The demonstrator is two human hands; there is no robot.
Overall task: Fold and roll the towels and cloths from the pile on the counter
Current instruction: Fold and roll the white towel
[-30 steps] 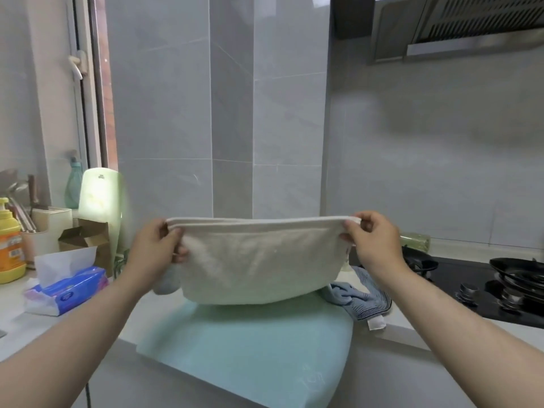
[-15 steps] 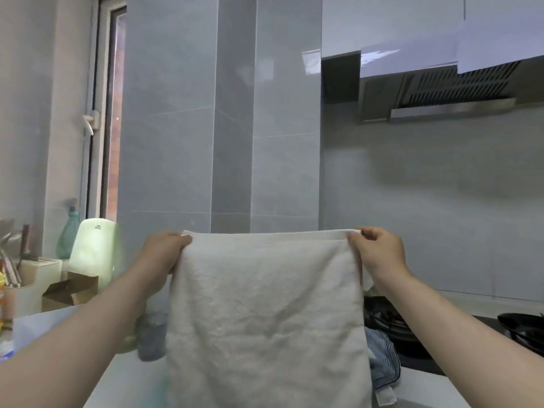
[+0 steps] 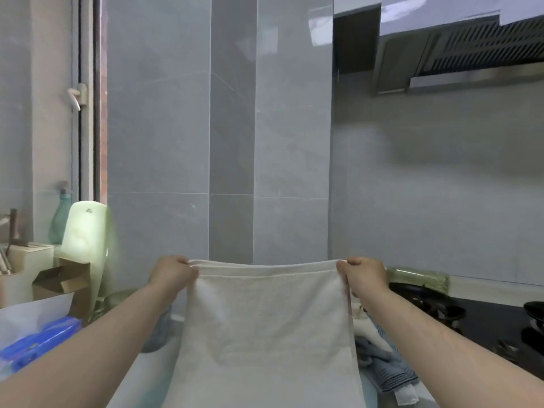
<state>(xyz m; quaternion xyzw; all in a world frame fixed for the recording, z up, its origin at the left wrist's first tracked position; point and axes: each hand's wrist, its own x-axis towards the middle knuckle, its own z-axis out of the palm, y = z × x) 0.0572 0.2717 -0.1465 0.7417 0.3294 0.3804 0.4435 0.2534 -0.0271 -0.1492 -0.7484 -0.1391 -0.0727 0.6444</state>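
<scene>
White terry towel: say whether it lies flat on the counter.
No, the left hand and right hand hold the white terry towel up by its corners.

White towel (image 3: 265,334), plain terry, held upright and spread flat facing the camera. Its top edge is level and shows two layers lying together; the body hangs straight down and runs out of the bottom of the view. The left hand (image 3: 172,275) pinches the upper left corner and the right hand (image 3: 363,275) the upper right corner.

Blue-grey striped cloth (image 3: 388,369), crumpled on the counter just right of the hanging towel, with a white tag (image 3: 407,396) at its near end. A cream cloth (image 3: 366,329) lies bunched just behind it.

Grey cloth (image 3: 159,337), left of the towel, mostly hidden behind the left forearm.
</scene>
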